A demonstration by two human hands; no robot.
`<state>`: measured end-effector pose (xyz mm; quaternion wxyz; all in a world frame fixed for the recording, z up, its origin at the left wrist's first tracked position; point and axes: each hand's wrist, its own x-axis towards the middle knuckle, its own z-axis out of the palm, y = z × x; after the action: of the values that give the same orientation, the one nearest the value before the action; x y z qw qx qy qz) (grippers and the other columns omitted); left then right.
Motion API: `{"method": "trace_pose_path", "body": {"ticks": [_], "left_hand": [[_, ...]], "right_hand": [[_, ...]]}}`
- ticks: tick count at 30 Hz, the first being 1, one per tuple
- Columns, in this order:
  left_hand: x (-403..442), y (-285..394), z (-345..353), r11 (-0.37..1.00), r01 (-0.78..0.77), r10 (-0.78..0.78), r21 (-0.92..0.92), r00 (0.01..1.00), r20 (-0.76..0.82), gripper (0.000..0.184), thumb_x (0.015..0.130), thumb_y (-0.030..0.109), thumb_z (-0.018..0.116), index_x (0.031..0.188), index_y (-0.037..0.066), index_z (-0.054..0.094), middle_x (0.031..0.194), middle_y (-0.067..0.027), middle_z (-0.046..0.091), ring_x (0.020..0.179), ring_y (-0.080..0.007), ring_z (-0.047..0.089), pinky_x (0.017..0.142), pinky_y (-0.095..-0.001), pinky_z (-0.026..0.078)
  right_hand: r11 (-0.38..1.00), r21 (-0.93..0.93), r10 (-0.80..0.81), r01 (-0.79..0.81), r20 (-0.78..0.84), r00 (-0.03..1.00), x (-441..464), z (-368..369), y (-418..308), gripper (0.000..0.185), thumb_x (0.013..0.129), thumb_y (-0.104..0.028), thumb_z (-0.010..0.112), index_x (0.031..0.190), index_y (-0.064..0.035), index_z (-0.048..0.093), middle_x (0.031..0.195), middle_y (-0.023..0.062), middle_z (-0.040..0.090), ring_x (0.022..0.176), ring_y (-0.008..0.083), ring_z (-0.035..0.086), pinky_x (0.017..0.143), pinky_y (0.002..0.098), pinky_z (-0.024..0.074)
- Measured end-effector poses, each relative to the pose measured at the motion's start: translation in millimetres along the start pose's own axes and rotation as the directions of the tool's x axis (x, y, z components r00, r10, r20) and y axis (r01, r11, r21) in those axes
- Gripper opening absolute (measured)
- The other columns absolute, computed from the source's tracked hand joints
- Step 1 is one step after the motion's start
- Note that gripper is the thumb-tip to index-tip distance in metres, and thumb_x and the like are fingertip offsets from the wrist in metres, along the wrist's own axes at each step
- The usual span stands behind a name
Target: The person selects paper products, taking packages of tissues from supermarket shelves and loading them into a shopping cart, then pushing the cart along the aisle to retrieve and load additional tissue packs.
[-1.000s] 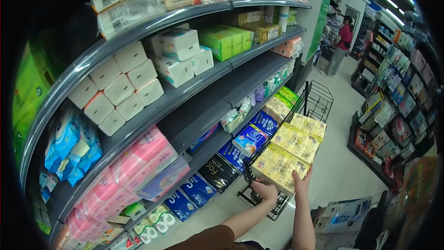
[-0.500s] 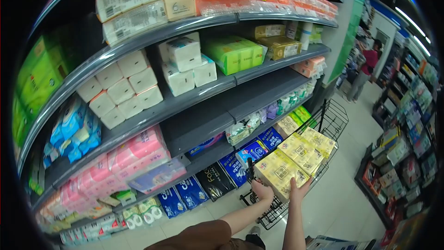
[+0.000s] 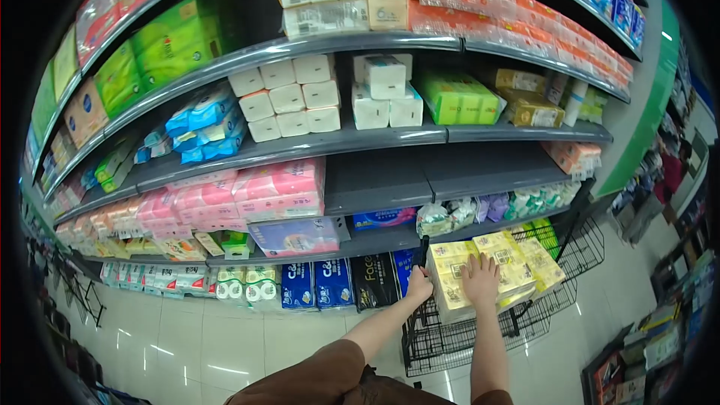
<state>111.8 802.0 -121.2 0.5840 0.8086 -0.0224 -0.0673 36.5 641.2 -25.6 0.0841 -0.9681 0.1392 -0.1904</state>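
Note:
My left hand [image 3: 421,285] is closed around the black handle [image 3: 424,250] at the near end of a wire shopping cart [image 3: 439,352]. Fingers spread, my right hand [image 3: 481,280] lies flat on top of the yellow tissue packs [image 3: 448,265]. Several of these plastic-wrapped packs sit together on the cart, and part of their printed top is hidden under my palm.
Tiered store shelves [image 3: 360,142] carry pink tissue packs [image 3: 279,189], white tissue packs [image 3: 287,97] and a green pack [image 3: 457,97]. Blue packs [image 3: 333,283] stand low beside the cart. A display rack [image 3: 637,360] is at right. A person [image 3: 673,172] stands in the far aisle.
My view has turned left, showing more of the shelves. My right hand has gone from the near edge of the yellow packs to their top. My left hand still grips the handle.

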Motion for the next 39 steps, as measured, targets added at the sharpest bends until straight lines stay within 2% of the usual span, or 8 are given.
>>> {"method": "trace_pose_path", "body": {"ticks": [1, 4, 5, 15, 18, 29, 32, 39], "left_hand": [[1, -3, -3, 0.999, 0.005, -0.005, 0.051, 1.0, -0.002, 0.03, 0.075, 0.0, 0.065, 0.1, 0.003, 0.049, 0.095, -0.0209, 0.062, 0.098, -0.0407, 0.061, 0.084, -0.0435, 0.048], [-4, 1, -7, 0.99, 0.088, -0.082, 0.113, 0.995, -0.063, 0.032, 0.075, 0.001, 0.066, 0.101, 0.004, 0.048, 0.096, -0.021, 0.062, 0.099, -0.0409, 0.061, 0.085, -0.0449, 0.048], [-9, 7, -11, 0.996, 0.016, -0.008, 0.084, 0.996, -0.087, 0.029, 0.073, -0.003, 0.062, 0.096, 0.002, 0.045, 0.092, -0.023, 0.058, 0.096, -0.0438, 0.058, 0.082, -0.0465, 0.046], [-2, 2, -13, 0.983, -0.004, 0.019, 0.182, 0.997, -0.078, 0.036, 0.074, 0.0, 0.068, 0.099, 0.005, 0.043, 0.092, -0.0204, 0.06, 0.094, -0.0417, 0.061, 0.082, -0.0453, 0.047], [2, -5, -9, 0.982, 0.006, 0.008, 0.19, 0.997, -0.074, 0.037, 0.073, -0.001, 0.068, 0.099, 0.004, 0.042, 0.092, -0.0207, 0.06, 0.094, -0.0415, 0.061, 0.082, -0.0448, 0.047], [-1, 3, -12, 0.974, 0.02, -0.005, 0.225, 0.998, -0.063, 0.039, 0.071, -0.001, 0.071, 0.097, 0.004, 0.043, 0.088, -0.0157, 0.059, 0.085, -0.0327, 0.061, 0.077, -0.0403, 0.048], [6, -12, -10, 0.971, -0.06, 0.081, 0.23, 0.994, -0.08, 0.042, 0.073, 0.006, 0.077, 0.098, 0.003, 0.044, 0.088, -0.0154, 0.059, 0.085, -0.0316, 0.061, 0.079, -0.0397, 0.049], [5, -13, -8, 0.976, -0.037, 0.059, 0.213, 0.993, -0.098, 0.045, 0.075, 0.02, 0.082, 0.097, 0.003, 0.047, 0.09, -0.0149, 0.06, 0.086, -0.0301, 0.061, 0.079, -0.0389, 0.049]], "right_hand": [[0.999, -0.021, 0.041, -0.04, 0.051, 0.998, 0, 2, -4, 0.055, 0.094, -0.046, 0.048, 0.138, -0.0133, 0.054, 0.148, 0.0174, 0.044, 0.138, 0.0433, 0.035, 0.117, 0.0547, 0.0206], [1.0, -0.019, 0.025, -0.025, 0.003, 1.0, -5, 9, -8, 0.054, 0.095, -0.045, 0.048, 0.137, -0.0128, 0.054, 0.147, 0.018, 0.045, 0.137, 0.0434, 0.035, 0.116, 0.0554, 0.021], [1.0, -0.01, 0.02, -0.02, -0.02, 1.0, -6, 9, -9, 0.053, 0.094, -0.045, 0.049, 0.136, -0.0122, 0.055, 0.146, 0.0182, 0.046, 0.137, 0.0434, 0.036, 0.116, 0.0561, 0.0218], [1.0, 0.018, 0.005, -0.002, -0.187, 0.982, -7, 17, -9, 0.049, 0.09, -0.038, 0.055, 0.128, -0.0079, 0.06, 0.138, 0.0195, 0.052, 0.132, 0.0441, 0.041, 0.113, 0.0571, 0.0267], [0.997, 0.072, 0.04, -0.032, -0.118, 0.992, -7, 8, -10, 0.052, 0.093, -0.042, 0.051, 0.132, -0.0078, 0.058, 0.142, 0.0183, 0.049, 0.135, 0.0429, 0.037, 0.116, 0.0552, 0.0221], [0.992, 0.104, 0.074, -0.065, -0.08, 0.994, -9, 5, -8, 0.053, 0.092, -0.041, 0.051, 0.133, -0.0074, 0.056, 0.143, 0.0182, 0.047, 0.138, 0.0412, 0.035, 0.117, 0.0535, 0.0196], [0.992, 0.101, 0.078, -0.072, -0.056, 0.995, -9, 4, -8, 0.053, 0.092, -0.041, 0.051, 0.134, -0.0075, 0.056, 0.144, 0.0181, 0.047, 0.138, 0.0411, 0.034, 0.117, 0.0533, 0.0195], [0.993, 0.092, 0.077, -0.073, -0.039, 0.996, -7, 2, -7, 0.054, 0.092, -0.041, 0.051, 0.134, -0.0076, 0.056, 0.144, 0.0189, 0.046, 0.138, 0.0413, 0.034, 0.118, 0.0534, 0.0189]]}}
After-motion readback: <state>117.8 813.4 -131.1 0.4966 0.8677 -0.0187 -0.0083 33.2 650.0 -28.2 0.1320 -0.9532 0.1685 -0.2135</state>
